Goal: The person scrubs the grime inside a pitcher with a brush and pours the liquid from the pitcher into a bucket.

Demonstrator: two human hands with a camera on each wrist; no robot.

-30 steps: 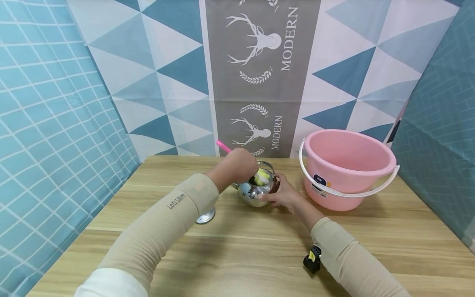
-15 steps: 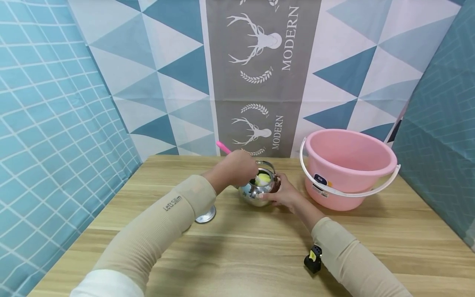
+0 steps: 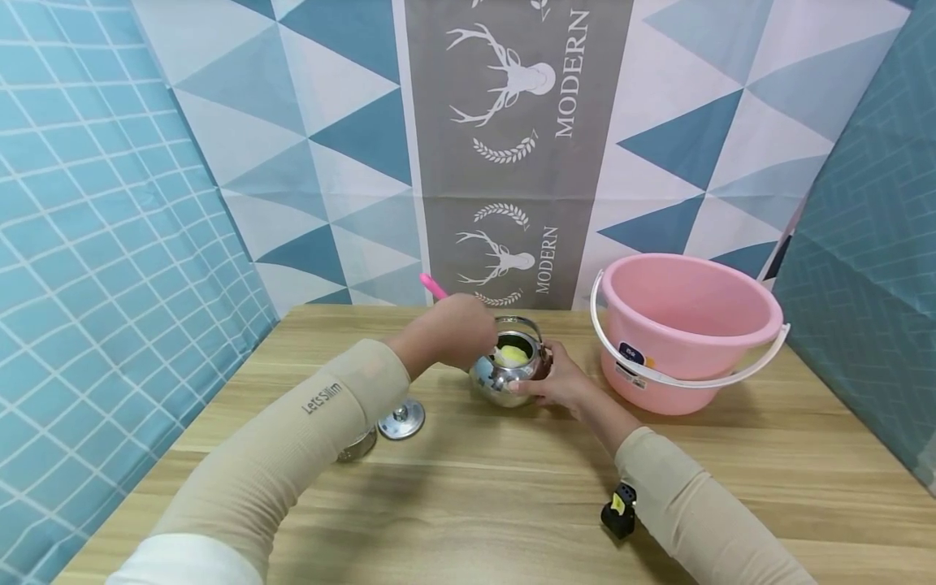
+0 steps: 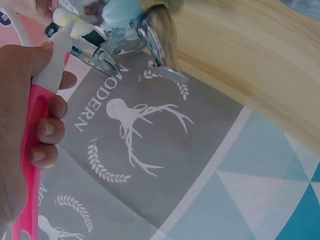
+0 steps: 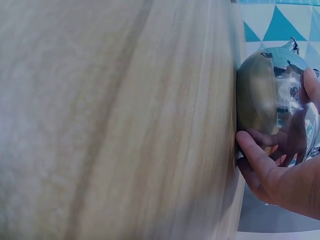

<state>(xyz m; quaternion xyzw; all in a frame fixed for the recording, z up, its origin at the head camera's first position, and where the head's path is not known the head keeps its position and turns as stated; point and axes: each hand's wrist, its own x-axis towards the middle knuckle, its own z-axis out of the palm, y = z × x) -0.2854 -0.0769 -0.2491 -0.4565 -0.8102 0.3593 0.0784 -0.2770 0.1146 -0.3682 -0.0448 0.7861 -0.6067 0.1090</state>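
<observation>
My left hand (image 3: pixel 461 331) grips a cleaning brush (image 4: pixel 31 125) by its pink handle and pale neck. The white and yellow brush head (image 3: pixel 510 356) is in the round mouth of a small shiny metal teapot (image 3: pixel 504 388). The pot stands upright on the table, its hoop handle (image 3: pixel 522 321) raised at the back. On the pot's right side, my right hand (image 3: pixel 559 382) holds the body, thumb in front. In the right wrist view, its fingers (image 5: pixel 260 160) curl around the mirror-like belly (image 5: pixel 260 95). My left hand hides part of the pot's left side.
Left of the pot lies a round metal lid (image 3: pixel 402 418). Beside it, another shiny metal piece (image 3: pixel 360 447) is partly covered by my left sleeve (image 3: pixel 292 439). A pink bucket (image 3: pixel 676 366) with a white handle stands at the right, close to my right forearm. Patterned walls enclose the table.
My left hand and the brush have shifted slightly left, uncovering more of the pot's mouth. The forearm's shift reveals the lid's knob and the second metal piece. My right hand stays in place.
</observation>
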